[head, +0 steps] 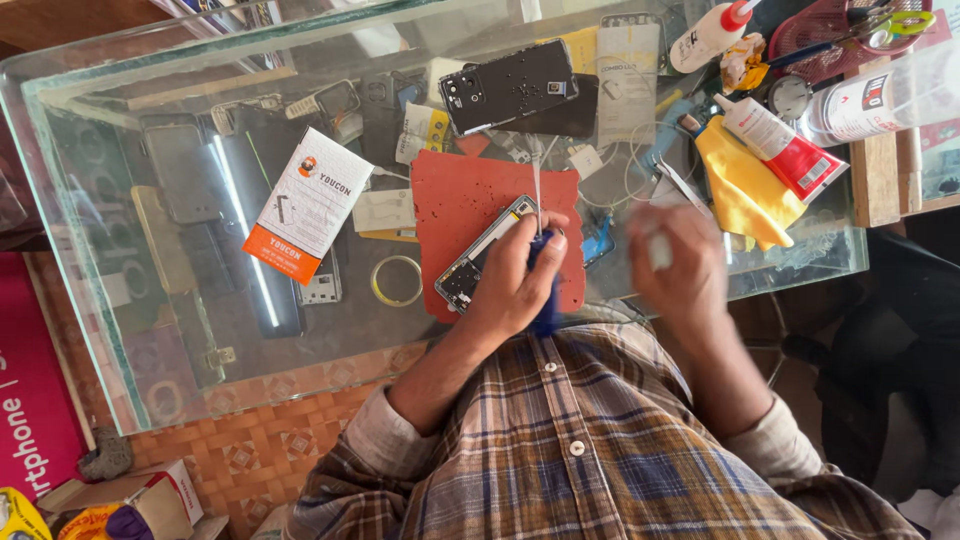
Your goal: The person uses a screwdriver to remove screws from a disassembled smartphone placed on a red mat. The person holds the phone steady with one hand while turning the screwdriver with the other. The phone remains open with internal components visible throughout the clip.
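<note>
My left hand (515,275) rests on the opened phone (485,255), which lies tilted on the red mat (460,215) on the glass table (120,330), just in front of my checked shirt (590,440). My left fingers are curled together around a dark blue tool (545,300), its thin pale tip (537,195) pointing away from me over the mat. The phone's back is off and its inner frame shows past my knuckles to the left.

My right hand (680,265) hangs over the near right part of the table, blurred. It seems to hold something small and white (660,250), but I cannot tell how my fingers there are set.

Farther off on the glass lies a black phone back (510,85), camera end to the left. To the left of the mat sits a white and orange box (308,203), and near it a yellow ring of tape (397,280). On the right, a yellow cloth (745,190) lies beside a red and white glue tube (780,150). Beyond them stand a white bottle with a red cap (710,35) and a white spray can (880,95) lying on its side. A red basket (840,30) with pens fills the far right corner. Through the glass I see more phones and parts on the shelf below.
</note>
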`<control>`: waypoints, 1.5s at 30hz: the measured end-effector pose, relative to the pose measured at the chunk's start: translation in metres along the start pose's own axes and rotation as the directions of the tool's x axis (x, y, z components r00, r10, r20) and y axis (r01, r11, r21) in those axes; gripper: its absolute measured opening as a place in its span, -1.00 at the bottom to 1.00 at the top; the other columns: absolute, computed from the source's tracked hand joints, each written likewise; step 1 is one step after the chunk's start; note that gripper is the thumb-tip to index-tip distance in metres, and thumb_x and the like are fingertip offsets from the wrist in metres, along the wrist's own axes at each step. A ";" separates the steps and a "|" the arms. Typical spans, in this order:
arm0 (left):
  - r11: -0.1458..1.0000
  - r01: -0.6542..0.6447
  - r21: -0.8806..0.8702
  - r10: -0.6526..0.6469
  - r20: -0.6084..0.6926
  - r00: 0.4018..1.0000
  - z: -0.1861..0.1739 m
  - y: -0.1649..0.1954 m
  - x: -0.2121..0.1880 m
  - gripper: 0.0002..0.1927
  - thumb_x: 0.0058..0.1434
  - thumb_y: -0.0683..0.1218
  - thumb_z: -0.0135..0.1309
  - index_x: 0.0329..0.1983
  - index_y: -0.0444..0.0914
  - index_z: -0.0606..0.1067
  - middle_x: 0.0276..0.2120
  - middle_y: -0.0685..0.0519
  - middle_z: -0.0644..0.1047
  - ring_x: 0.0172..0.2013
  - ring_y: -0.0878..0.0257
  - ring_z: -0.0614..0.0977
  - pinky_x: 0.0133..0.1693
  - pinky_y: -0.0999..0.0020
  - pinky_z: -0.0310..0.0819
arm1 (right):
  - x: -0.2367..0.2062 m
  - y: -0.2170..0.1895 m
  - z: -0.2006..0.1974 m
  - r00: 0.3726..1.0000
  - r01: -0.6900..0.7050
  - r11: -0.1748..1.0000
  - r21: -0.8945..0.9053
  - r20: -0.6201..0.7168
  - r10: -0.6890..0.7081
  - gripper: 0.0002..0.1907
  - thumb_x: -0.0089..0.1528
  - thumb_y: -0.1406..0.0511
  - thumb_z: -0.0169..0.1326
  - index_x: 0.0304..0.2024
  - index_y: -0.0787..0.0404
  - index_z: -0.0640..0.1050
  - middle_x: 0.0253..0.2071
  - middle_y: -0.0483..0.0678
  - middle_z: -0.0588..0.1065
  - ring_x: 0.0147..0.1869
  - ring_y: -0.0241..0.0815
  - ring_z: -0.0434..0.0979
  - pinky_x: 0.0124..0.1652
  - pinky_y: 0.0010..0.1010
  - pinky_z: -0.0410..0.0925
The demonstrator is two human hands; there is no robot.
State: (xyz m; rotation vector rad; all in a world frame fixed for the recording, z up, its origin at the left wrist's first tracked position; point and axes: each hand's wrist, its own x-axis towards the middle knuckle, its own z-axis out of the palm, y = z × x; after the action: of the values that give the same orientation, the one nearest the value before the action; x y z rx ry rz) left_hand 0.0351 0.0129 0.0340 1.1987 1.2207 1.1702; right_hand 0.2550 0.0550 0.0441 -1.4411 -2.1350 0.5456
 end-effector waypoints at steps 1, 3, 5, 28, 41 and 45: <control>0.996 0.080 -0.028 -0.079 0.030 0.996 -0.007 0.003 0.000 -0.68 0.47 -0.02 -0.05 0.09 -0.36 0.46 -0.35 0.01 0.53 -0.46 0.34 0.60 -0.36 0.38 0.52 | 0.005 0.009 0.000 0.997 0.024 0.986 -0.166 -0.073 -0.036 -0.68 0.27 0.39 0.22 0.06 0.34 0.53 0.04 0.13 0.49 0.06 0.15 0.48 0.05 -0.09 0.35; 0.968 0.239 -0.076 -0.231 0.096 0.968 -0.020 0.009 0.002 -0.66 0.41 -0.02 -0.07 0.08 -0.35 0.46 -0.48 0.03 0.50 -0.59 0.38 0.55 -0.51 0.42 0.46 | 0.015 0.028 0.001 0.991 0.024 0.939 -0.342 -0.116 -0.067 -0.57 0.20 0.38 0.28 0.09 0.43 0.52 0.06 0.25 0.44 0.13 0.27 0.37 0.10 0.04 0.26; 0.956 0.294 -0.017 -0.290 0.130 0.948 -0.032 0.015 0.000 -0.66 0.42 0.02 -0.09 0.03 -0.33 0.47 -0.52 0.05 0.48 -0.64 0.38 0.54 -0.55 0.42 0.43 | 0.019 0.042 0.006 0.997 -0.001 0.930 -0.368 -0.072 -0.028 -0.66 0.23 0.36 0.29 0.03 0.29 0.54 0.08 0.20 0.45 0.21 0.24 0.35 0.16 0.05 0.22; 0.973 0.011 0.232 -0.056 0.189 0.980 -0.024 0.034 -0.023 -0.70 0.46 -0.08 -0.03 -0.35 -0.38 0.41 -0.49 -0.15 0.46 -0.48 -0.09 0.49 -0.37 0.09 0.36 | -0.004 -0.020 0.020 0.953 -0.304 0.534 0.789 0.243 0.182 -0.86 0.36 0.46 0.12 -0.04 0.38 0.48 -0.15 -0.17 0.48 -0.10 -0.49 0.48 -0.15 -0.66 0.35; 0.977 -0.019 0.213 -0.036 0.251 0.967 -0.017 0.043 -0.026 -0.70 0.47 -0.08 -0.06 -0.34 -0.36 0.44 -0.56 -0.10 0.44 -0.55 0.01 0.50 -0.42 0.15 0.37 | -0.010 0.014 0.012 0.873 -0.446 0.160 0.881 0.389 0.294 -0.91 0.27 0.47 0.19 -0.20 0.36 0.54 -0.22 -0.06 0.54 -0.37 -0.49 0.36 -0.46 -0.65 0.09; 0.951 0.272 0.149 -0.310 0.400 0.863 -0.028 0.045 -0.033 -0.65 0.45 -0.03 -0.13 -0.37 -0.34 0.45 -0.61 0.04 0.47 -0.70 0.25 0.52 -0.55 0.31 0.38 | 0.006 0.034 -0.018 0.888 -0.209 0.123 0.970 0.135 0.439 -0.93 0.40 0.44 0.18 -0.17 0.33 0.54 -0.34 -0.07 0.48 -0.49 -0.45 0.30 -0.46 -0.55 0.15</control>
State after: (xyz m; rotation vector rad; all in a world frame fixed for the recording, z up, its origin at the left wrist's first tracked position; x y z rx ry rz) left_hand 0.0073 -0.0186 0.0805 1.2026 1.0805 0.5969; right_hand 0.2889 0.0739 0.0399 -1.0097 -0.7577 1.5307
